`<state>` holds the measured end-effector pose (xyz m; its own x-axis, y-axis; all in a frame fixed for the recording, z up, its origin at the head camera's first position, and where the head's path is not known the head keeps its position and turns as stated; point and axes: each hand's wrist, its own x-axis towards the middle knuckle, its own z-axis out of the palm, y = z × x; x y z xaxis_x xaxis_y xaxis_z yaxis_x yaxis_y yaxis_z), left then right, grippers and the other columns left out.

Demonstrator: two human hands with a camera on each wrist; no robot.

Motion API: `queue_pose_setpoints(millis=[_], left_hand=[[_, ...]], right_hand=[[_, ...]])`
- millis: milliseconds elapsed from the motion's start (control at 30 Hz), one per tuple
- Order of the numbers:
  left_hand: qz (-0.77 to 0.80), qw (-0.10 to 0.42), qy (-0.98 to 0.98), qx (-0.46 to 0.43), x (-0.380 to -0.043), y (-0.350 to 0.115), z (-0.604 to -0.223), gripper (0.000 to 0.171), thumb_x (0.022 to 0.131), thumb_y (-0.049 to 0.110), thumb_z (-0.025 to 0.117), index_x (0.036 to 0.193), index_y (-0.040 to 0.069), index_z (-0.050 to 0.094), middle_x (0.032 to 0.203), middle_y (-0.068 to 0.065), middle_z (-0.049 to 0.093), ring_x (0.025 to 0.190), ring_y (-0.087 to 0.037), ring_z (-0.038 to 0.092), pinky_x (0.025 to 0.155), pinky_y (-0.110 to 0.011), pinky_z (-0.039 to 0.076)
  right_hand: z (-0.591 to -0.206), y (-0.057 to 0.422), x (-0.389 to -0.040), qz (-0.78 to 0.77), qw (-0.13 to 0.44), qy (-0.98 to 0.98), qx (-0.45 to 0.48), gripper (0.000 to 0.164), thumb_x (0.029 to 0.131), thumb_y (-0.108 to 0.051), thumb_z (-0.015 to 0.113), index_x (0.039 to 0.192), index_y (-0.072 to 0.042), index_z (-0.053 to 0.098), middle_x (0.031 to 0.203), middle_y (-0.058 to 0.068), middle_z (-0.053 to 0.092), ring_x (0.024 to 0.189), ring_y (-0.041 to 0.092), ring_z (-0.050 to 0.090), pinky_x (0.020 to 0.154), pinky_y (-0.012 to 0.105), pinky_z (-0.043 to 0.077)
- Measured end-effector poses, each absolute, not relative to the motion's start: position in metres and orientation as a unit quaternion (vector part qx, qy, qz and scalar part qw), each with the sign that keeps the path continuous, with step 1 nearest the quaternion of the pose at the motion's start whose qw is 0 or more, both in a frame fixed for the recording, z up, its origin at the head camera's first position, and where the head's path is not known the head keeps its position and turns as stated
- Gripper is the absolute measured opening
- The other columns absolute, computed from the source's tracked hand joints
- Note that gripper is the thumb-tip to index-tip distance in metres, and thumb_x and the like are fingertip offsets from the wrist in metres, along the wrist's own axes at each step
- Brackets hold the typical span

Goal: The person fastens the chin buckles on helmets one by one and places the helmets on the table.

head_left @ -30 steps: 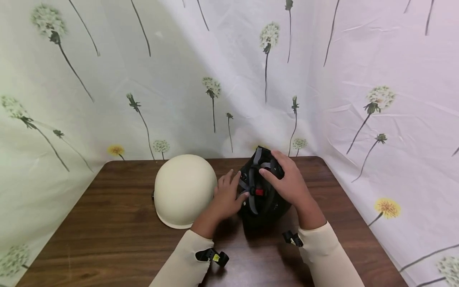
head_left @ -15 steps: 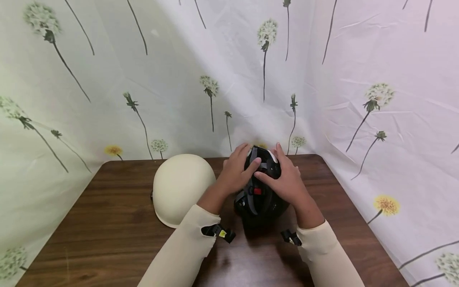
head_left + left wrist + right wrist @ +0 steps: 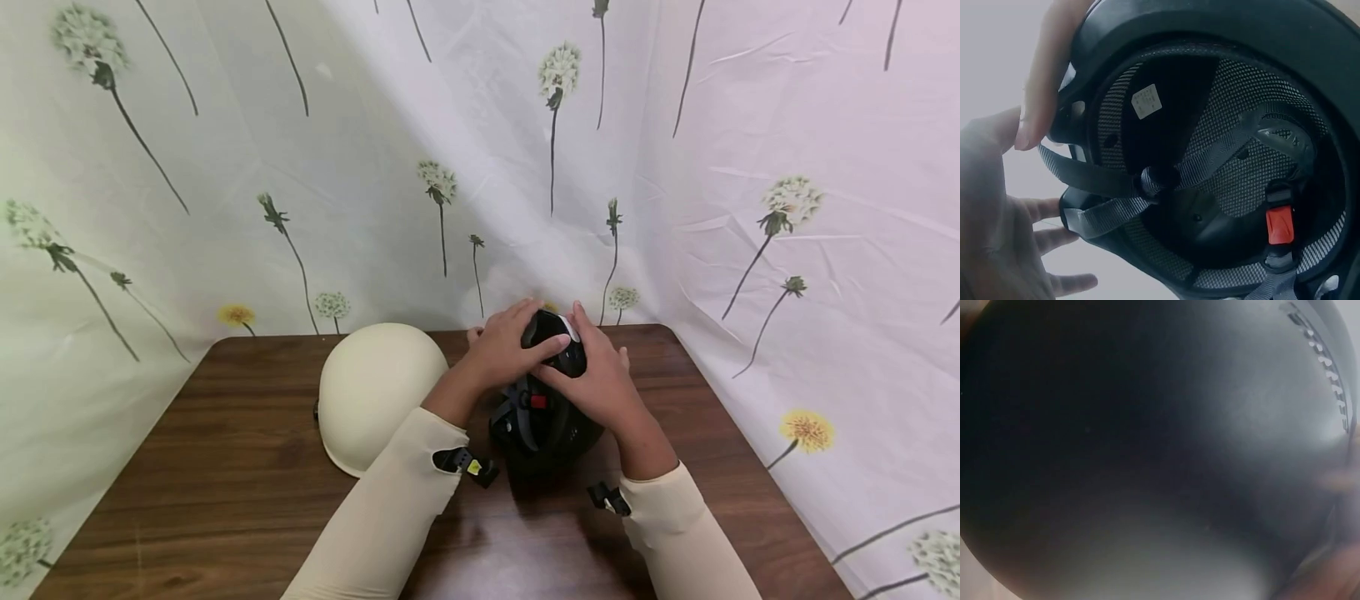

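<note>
A black helmet (image 3: 551, 450) is tilted with its open inside toward me, right of the table's middle. My left hand (image 3: 504, 350) holds its far left rim, the thumb reaching across the opening. My right hand (image 3: 604, 379) grips the right rim, its thumb inside. In the left wrist view, grey chin straps (image 3: 1210, 162) and a red buckle (image 3: 1280, 225) show against the mesh lining, and the left hand (image 3: 997, 231) has several fingers spread beside the rim. The right wrist view is filled by the smooth outer shell (image 3: 1147, 425); the right fingers are blurred at its edge.
A cream helmet (image 3: 381, 392) rests dome up on the brown wooden table (image 3: 225, 467), left of the black one and close to my left forearm. A dandelion-print sheet (image 3: 360, 167) hangs behind the table and along its sides.
My left hand has moved up from the black helmet's left side to its far rim, then slightly right, its thumb now over the opening. The right hand has stayed nearly in place.
</note>
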<state>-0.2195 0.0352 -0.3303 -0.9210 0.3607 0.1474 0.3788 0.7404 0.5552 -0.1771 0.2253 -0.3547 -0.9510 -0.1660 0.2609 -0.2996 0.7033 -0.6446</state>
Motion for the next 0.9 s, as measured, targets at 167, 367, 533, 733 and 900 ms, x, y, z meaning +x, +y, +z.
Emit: queue_pose_setpoints(millis=[167, 367, 533, 733, 900], left_hand=[[-0.331, 0.008, -0.921, -0.206, -0.222, 0.035, -0.332, 0.079, 0.096, 0.073, 0.054, 0.161, 0.031, 0.041, 0.165, 0.003, 0.041, 0.139, -0.029, 0.050, 0.103, -0.070, 0.026], [-0.335, -0.011, -0.918, -0.213, -0.219, 0.033, -0.328, 0.083, 0.093, 0.075, 0.056, 0.161, 0.032, 0.038, 0.160, 0.004, 0.047, 0.135, -0.025, 0.054, 0.105, -0.071, 0.024], [-0.326, -0.017, -0.918, -0.225, -0.216, 0.033, -0.323, 0.084, 0.091, 0.076, 0.057, 0.160, 0.032, 0.039, 0.154, 0.004, 0.053, 0.133, -0.022, 0.054, 0.105, -0.070, 0.025], [-0.332, -0.025, -0.914, -0.230, -0.214, 0.032, -0.322, 0.082, 0.091, 0.075, 0.058, 0.158, 0.031, 0.040, 0.143, 0.003, 0.059, 0.130, -0.022, 0.056, 0.104, -0.071, 0.025], [-0.329, -0.031, -0.916, -0.227, -0.214, 0.031, -0.324, 0.086, 0.092, 0.076, 0.058, 0.162, 0.031, 0.036, 0.155, 0.001, 0.052, 0.140, -0.024, 0.051, 0.110, -0.075, 0.021]], right_hand=[[-0.359, 0.225, -0.173, 0.357, 0.098, -0.920, 0.130, 0.115, 0.088, -0.070, 0.073, 0.170, -0.029, 0.004, 0.175, -0.002, 0.019, 0.161, 0.031, 0.018, 0.114, 0.082, -0.001], [-0.368, 0.223, -0.167, 0.382, 0.141, -0.904, 0.128, 0.107, 0.089, -0.059, 0.077, 0.170, -0.029, 0.015, 0.173, -0.001, 0.027, 0.160, 0.030, 0.021, 0.114, 0.082, 0.001], [-0.378, 0.225, -0.162, 0.385, 0.188, -0.894, 0.135, 0.098, 0.089, -0.052, 0.079, 0.168, -0.025, 0.028, 0.170, 0.006, 0.032, 0.157, 0.031, 0.027, 0.110, 0.087, 0.008], [-0.393, 0.227, -0.154, 0.405, 0.223, -0.873, 0.156, 0.096, 0.087, -0.046, 0.083, 0.165, -0.018, 0.035, 0.171, 0.007, 0.028, 0.156, 0.034, 0.025, 0.111, 0.082, 0.021], [-0.406, 0.226, -0.140, 0.434, 0.214, -0.865, 0.131, 0.100, 0.087, -0.045, 0.085, 0.167, -0.020, 0.030, 0.175, 0.003, 0.010, 0.158, 0.037, 0.017, 0.113, 0.074, 0.030]])
